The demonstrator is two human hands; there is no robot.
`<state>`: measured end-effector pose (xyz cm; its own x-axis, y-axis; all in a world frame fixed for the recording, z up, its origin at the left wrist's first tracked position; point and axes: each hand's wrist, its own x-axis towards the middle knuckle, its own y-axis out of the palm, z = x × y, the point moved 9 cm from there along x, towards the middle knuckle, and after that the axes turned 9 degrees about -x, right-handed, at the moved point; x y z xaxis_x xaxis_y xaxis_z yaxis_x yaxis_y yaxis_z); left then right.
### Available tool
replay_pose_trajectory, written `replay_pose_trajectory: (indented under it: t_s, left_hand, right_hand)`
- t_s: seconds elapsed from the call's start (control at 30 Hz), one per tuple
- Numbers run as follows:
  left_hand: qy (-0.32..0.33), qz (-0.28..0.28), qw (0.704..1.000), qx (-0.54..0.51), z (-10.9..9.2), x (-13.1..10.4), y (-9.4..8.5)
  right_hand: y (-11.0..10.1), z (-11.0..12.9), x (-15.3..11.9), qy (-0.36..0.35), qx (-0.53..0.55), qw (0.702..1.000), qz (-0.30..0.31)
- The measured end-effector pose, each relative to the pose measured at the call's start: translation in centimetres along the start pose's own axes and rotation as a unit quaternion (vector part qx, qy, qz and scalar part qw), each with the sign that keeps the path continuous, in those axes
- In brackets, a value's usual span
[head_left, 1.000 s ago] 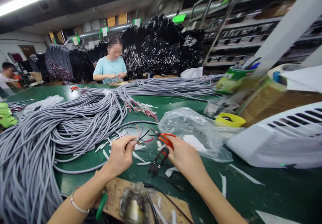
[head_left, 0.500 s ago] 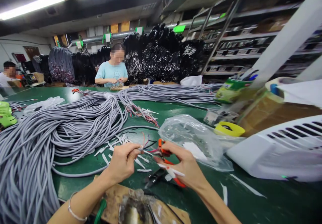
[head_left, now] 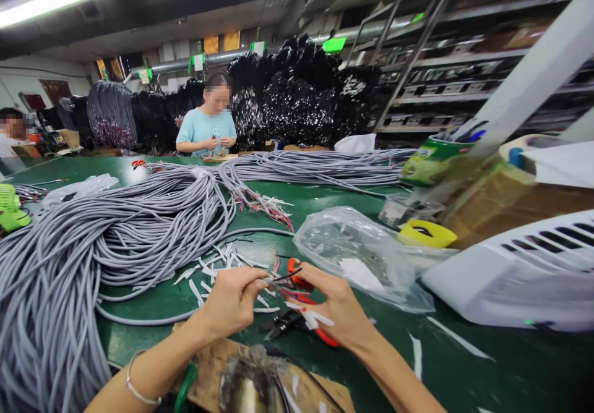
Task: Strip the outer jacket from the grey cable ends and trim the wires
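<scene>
My left hand (head_left: 237, 298) pinches the end of a grey cable, from which thin coloured wires (head_left: 277, 264) fan out. Close on its right, my right hand (head_left: 331, 305) has its fingers closed round the orange-handled scissors (head_left: 296, 271), with white strips (head_left: 315, 317) lying against the fingers. A black strand (head_left: 290, 274) runs between the two hands. Beneath my right hand lie dark-jawed pliers (head_left: 282, 324) on the green table. White scraps (head_left: 227, 257) are scattered just beyond my left hand.
Large grey cable coils (head_left: 153, 221) cover the left side. A clear plastic bag (head_left: 346, 252), yellow tape roll (head_left: 427, 234) and white vented device (head_left: 515, 277) lie right. A stained wooden board (head_left: 208, 370) is in front. A person (head_left: 208, 122) works across the table.
The black strand now stretches between my hands, and the coloured wires have shifted. My left hand has moved slightly right.
</scene>
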<state>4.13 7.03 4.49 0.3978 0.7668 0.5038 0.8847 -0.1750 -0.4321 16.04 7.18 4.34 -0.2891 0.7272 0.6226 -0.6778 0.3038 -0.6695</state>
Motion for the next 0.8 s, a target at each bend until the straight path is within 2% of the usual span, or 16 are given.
replay_pose_trajectory:
  t_s: [0.17, 0.3, 0.43, 0.53, 0.63, 0.7, 0.8]
  left_hand:
    - [-0.091, 0.038, 0.990, -0.103, 1.4, -0.1, 1.1]
    - [-0.140, 0.038, 0.974, -0.173, 2.3, -0.4, 1.5]
    - [-0.128, 0.032, 0.978, -0.163, 1.8, -0.3, 1.2]
    - [-0.109, 0.028, 0.986, -0.125, 1.4, 0.2, 0.7]
    - [-0.107, 0.006, 0.987, -0.120, 0.9, 0.1, -0.3]
    - [-0.115, -0.004, 0.979, -0.166, -0.1, -1.1, -1.1]
    - [-0.161, 0.015, 0.944, -0.286, -2.0, -5.5, -1.5]
  right_hand:
    - [0.4, 0.8, -0.3, -0.021, -0.038, 0.999, 0.006]
    - [0.6, 1.6, -0.6, -0.046, -0.085, 0.995, 0.000]
    - [0.0, 2.7, -1.2, -0.091, -0.172, 0.980, -0.053]
    - [-0.3, 2.8, -1.5, -0.093, -0.202, 0.972, -0.080]
    - [-0.6, 1.2, -1.8, -0.044, -0.196, 0.974, -0.101]
    - [-0.2, -0.9, -1.9, 0.016, -0.206, 0.974, -0.090]
    - [2.3, -5.1, -2.1, 0.100, -0.236, 0.966, 0.012]
